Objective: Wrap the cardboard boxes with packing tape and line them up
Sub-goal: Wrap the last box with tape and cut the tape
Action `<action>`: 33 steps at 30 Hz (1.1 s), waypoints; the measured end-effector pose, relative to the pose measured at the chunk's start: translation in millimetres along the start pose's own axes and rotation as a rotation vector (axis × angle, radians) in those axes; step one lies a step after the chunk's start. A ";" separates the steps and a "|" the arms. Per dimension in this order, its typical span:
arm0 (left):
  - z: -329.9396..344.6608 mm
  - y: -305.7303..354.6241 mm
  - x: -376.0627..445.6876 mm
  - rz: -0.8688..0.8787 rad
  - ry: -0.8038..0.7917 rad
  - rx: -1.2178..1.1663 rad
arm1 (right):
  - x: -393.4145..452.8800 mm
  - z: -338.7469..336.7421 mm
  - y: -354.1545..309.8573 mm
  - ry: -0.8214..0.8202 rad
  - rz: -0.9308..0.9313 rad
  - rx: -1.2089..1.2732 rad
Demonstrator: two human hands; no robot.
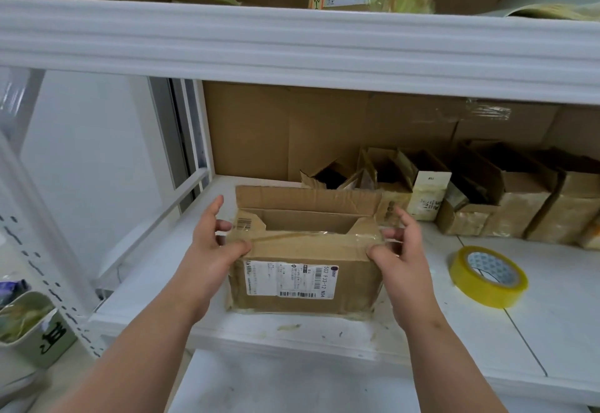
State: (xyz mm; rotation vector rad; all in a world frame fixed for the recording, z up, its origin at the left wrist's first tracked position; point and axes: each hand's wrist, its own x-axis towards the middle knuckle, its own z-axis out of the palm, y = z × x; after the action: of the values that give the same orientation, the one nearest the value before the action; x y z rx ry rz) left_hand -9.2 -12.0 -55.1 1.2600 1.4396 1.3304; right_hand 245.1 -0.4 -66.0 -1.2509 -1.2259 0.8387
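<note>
A brown cardboard box (302, 250) with a white shipping label on its front stands on the white shelf (324, 338). Its far flap stands up and its top is partly open. My left hand (216, 243) grips the box's upper left corner, thumb on the near flap. My right hand (401, 247) holds the upper right corner the same way. A roll of yellowish packing tape (488, 276) lies on the shelf to the right of the box, apart from both hands.
Several opened cardboard boxes (506, 198) stand in a row at the back right of the shelf. A large cardboard sheet (292, 130) lines the back. The upper shelf beam (292, 45) hangs overhead. A green bin (32, 328) sits at lower left.
</note>
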 end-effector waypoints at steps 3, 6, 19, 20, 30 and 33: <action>2.2 5.5 7.7 0.030 -0.026 0.071 | 9.8 1.3 -4.4 -0.049 0.021 -0.062; 4.9 13.5 11.9 0.065 -0.077 0.100 | 15.6 0.2 -6.9 -0.122 0.027 -0.079; 6.4 -10.1 19.3 0.209 0.033 0.245 | 13.4 -0.6 -4.7 -0.059 -0.068 -0.217; 5.2 -12.3 21.2 0.222 0.022 0.279 | 13.0 -0.3 -5.6 -0.059 -0.068 -0.239; -2.4 -12.8 21.1 0.287 -0.042 0.595 | 19.8 -6.2 -2.1 -0.072 -0.187 -0.501; -2.6 -10.7 19.8 0.303 -0.033 0.708 | 19.7 -5.7 -0.6 -0.064 -0.187 -0.534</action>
State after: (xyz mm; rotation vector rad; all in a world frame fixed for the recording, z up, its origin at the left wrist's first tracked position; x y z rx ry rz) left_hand -17.2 7.3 -63.9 2.0066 1.8273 0.9911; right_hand 254.5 17.0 -60.6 -1.5039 -1.6585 0.4253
